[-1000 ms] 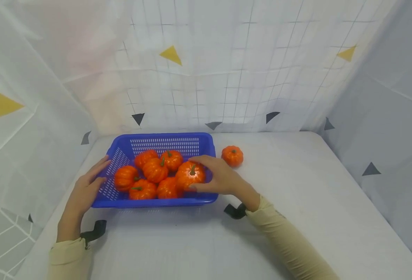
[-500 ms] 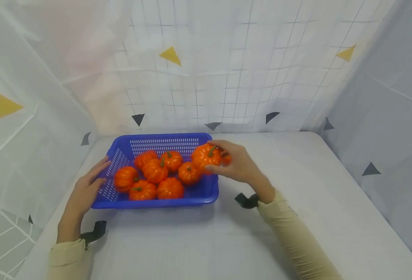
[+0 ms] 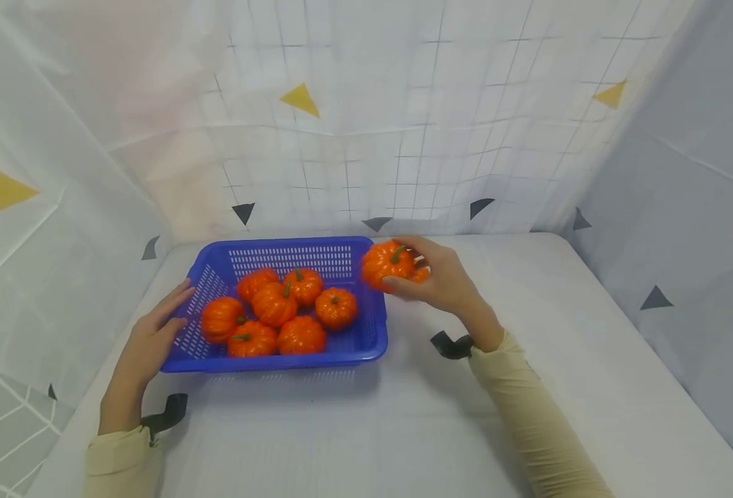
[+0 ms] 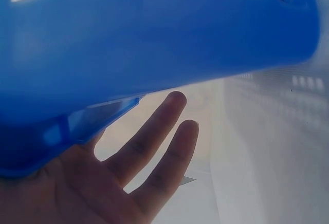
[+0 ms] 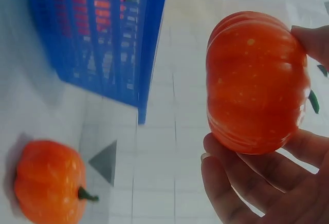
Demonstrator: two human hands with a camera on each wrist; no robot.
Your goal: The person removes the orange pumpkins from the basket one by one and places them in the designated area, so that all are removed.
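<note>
A small orange toy pumpkin (image 3: 382, 266) with a green stem is pinched between the thumb and fingers of my right hand (image 3: 450, 280), raised by the right rim of the blue basket (image 3: 279, 363). In the right wrist view the held pumpkin (image 5: 257, 85) hangs clear of the basket wall. Several more pumpkins lie in the basket, among them a smaller one (image 3: 336, 308) at the right. My left hand (image 3: 145, 342) rests at the basket's left side. Its fingers (image 4: 164, 162) are extended in the left wrist view, where the basket wall hides part of the hand.
Another pumpkin (image 5: 49, 183) lies on the white table (image 3: 267, 443), right of the basket and partly behind my right hand in the head view. White sheets with yellow and dark triangles (image 3: 301, 100) hang at the back and sides.
My right hand has lifted the pumpkin out of the basket's right end and carried it up and right past the rim. The smaller pumpkin is now uncovered. My left hand stays in place.
</note>
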